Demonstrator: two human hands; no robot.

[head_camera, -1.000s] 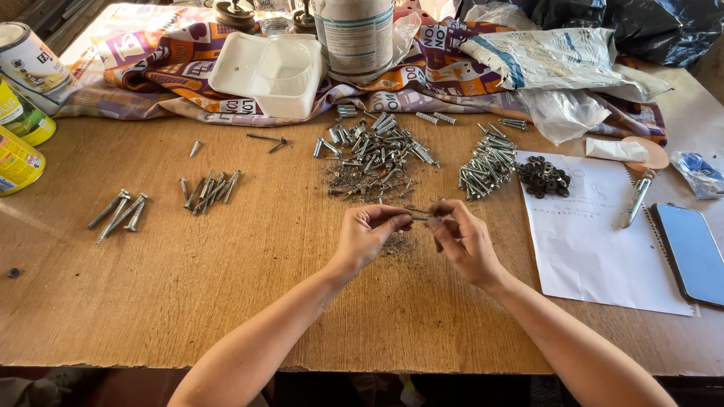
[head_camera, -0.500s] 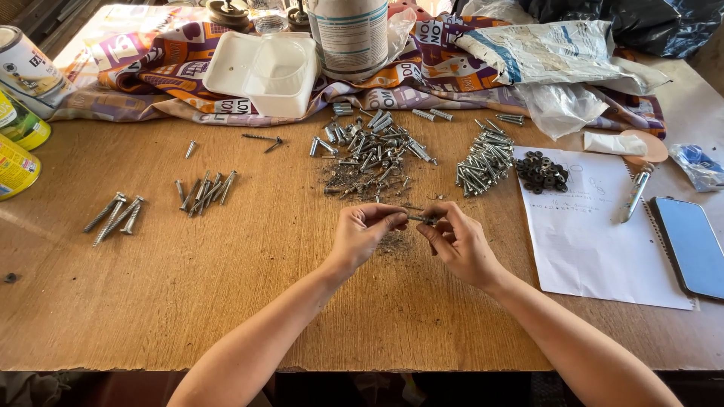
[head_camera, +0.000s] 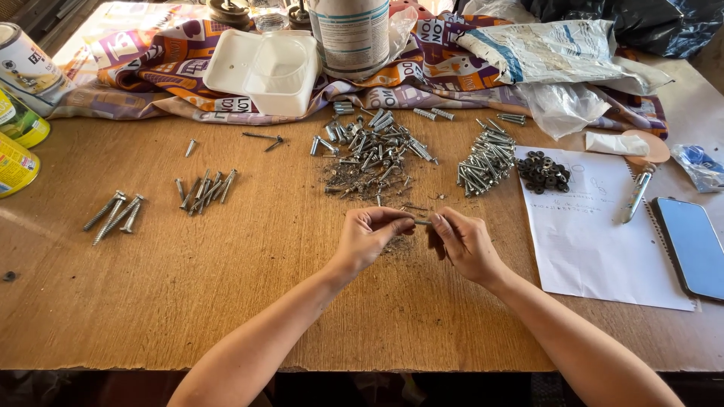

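Right now the fingers [head_camera: 398,221] of the left hand [head_camera: 367,240] are pinching one end of a small grey metal screw [head_camera: 422,222], while the fingers [head_camera: 443,224] of the right hand [head_camera: 466,245] are closing narrowly on its other end, so the screw is lying level between the two hands, just above the brown wooden desk [head_camera: 226,301]. Such a piece is probably light, stiff and hard, a little slippery along its thread, and sharp at the tip, so the head and the plain part of the shank seem the safest places to take hold of it. Just under the hands a scatter of dark grit and rust crumbs [head_camera: 396,247] is lying on the wood. Beyond the fingers a loose heap of mixed silver screws and bolts [head_camera: 369,154] is spreading out, and to its right a tidier bundle of long silver screws [head_camera: 481,162] is sitting beside a small pile of black rubber washers [head_camera: 543,172]. To the left, two small sorted groups of grey screws [head_camera: 204,188] [head_camera: 117,212] are lying well apart from the hands. A white sheet of notebook paper [head_camera: 588,241] is lying to the right, with a silver pen [head_camera: 637,194] on it and a dark smartphone [head_camera: 690,245] overlapping its right edge. Farther back, a white plastic tray [head_camera: 260,69] is resting on a patterned orange and purple cloth [head_camera: 151,68].
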